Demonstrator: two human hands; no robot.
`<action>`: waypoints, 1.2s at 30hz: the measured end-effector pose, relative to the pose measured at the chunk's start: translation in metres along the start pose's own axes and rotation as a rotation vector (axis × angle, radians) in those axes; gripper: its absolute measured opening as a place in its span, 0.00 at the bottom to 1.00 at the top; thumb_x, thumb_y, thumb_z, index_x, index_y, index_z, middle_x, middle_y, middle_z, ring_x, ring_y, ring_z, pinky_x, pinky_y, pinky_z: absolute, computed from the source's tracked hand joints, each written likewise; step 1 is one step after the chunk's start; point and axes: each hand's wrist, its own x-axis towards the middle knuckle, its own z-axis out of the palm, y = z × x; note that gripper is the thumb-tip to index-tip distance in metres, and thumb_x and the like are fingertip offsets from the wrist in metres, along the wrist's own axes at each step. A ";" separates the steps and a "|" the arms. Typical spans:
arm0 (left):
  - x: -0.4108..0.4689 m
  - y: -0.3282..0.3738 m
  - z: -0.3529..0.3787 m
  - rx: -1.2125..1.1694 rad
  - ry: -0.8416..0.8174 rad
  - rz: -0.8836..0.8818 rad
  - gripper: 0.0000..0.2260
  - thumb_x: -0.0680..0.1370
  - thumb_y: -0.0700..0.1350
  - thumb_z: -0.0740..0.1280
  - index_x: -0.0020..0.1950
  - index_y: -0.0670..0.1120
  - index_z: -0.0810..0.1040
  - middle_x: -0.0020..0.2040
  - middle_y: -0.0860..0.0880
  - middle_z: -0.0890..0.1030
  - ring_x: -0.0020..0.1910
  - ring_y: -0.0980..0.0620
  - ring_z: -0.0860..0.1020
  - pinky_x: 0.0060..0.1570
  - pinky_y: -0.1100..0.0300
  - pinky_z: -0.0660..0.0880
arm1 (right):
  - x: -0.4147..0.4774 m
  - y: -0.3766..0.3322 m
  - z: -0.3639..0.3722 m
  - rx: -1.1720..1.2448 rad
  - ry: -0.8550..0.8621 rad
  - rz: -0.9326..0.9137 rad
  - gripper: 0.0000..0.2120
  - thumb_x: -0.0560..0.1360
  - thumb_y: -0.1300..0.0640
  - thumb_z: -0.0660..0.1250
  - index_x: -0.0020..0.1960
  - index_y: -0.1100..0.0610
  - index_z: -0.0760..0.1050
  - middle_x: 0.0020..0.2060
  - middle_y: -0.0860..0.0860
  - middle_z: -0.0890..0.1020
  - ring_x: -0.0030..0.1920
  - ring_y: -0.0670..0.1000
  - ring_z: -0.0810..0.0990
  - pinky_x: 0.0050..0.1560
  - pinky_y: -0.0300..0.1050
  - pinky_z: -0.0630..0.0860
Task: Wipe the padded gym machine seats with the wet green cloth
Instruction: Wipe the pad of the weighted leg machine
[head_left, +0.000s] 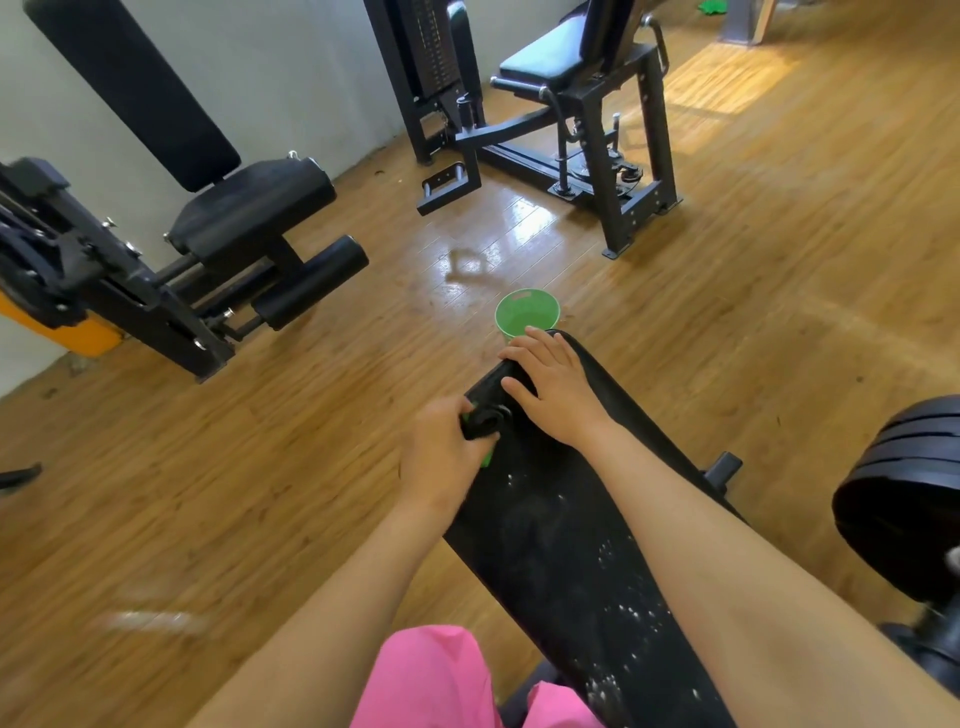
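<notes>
Closest in, at the bottom of the frame, the long padded seat (561, 545) starts beside the person's pink clothing (431, 675). Its long axis climbs from lower right towards the middle of the frame. This near stretch is dotted with white specks (623, 608).

Further up, at the pad's left edge, the left hand (441, 452) is clenched around the green cloth (487, 458). Only slivers of green show between the fingers, next to a dark bunched shape I can't make out. Just beyond it, the right hand (553, 387) lies flat with its fingers spread on the pad's far end, grasping nothing.

So the cloth sits near the far end, and the speckled part lies below it in the frame. To my eye, the next stroke has to come back along the pad's length, and the left hand is the one placed to make it.

Past the pad's end, one green bucket (524, 312) stands on the floor, with a wet patch (483, 249) beyond it.

By my count there are two hands, one cloth in hand and one bucket. There are three padded machines: this one, a seat at middle left (249, 213) and another at upper centre (545, 62). A stack of weight plates (904, 499) sits at the right edge. A green scrap (714, 6) at the top edge is too small to identify.
</notes>
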 end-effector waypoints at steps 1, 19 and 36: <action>-0.008 0.005 0.008 0.035 -0.053 0.034 0.08 0.72 0.48 0.75 0.43 0.51 0.76 0.41 0.55 0.77 0.40 0.59 0.73 0.37 0.67 0.67 | 0.000 0.000 -0.001 0.012 -0.013 0.002 0.18 0.81 0.51 0.59 0.70 0.53 0.68 0.72 0.49 0.67 0.77 0.49 0.52 0.74 0.41 0.34; -0.027 -0.004 -0.065 -0.582 -0.489 -0.175 0.27 0.62 0.54 0.78 0.55 0.46 0.72 0.54 0.47 0.80 0.48 0.50 0.83 0.47 0.55 0.81 | -0.047 -0.078 -0.075 0.524 -0.559 0.074 0.24 0.70 0.47 0.75 0.64 0.44 0.74 0.54 0.40 0.80 0.56 0.40 0.78 0.61 0.45 0.76; 0.023 -0.067 -0.031 -0.264 -0.307 -0.158 0.15 0.80 0.52 0.62 0.64 0.48 0.70 0.59 0.50 0.76 0.56 0.53 0.75 0.48 0.65 0.74 | -0.118 -0.075 -0.029 0.656 -0.100 0.609 0.11 0.76 0.55 0.70 0.56 0.51 0.73 0.49 0.45 0.79 0.50 0.43 0.79 0.40 0.31 0.75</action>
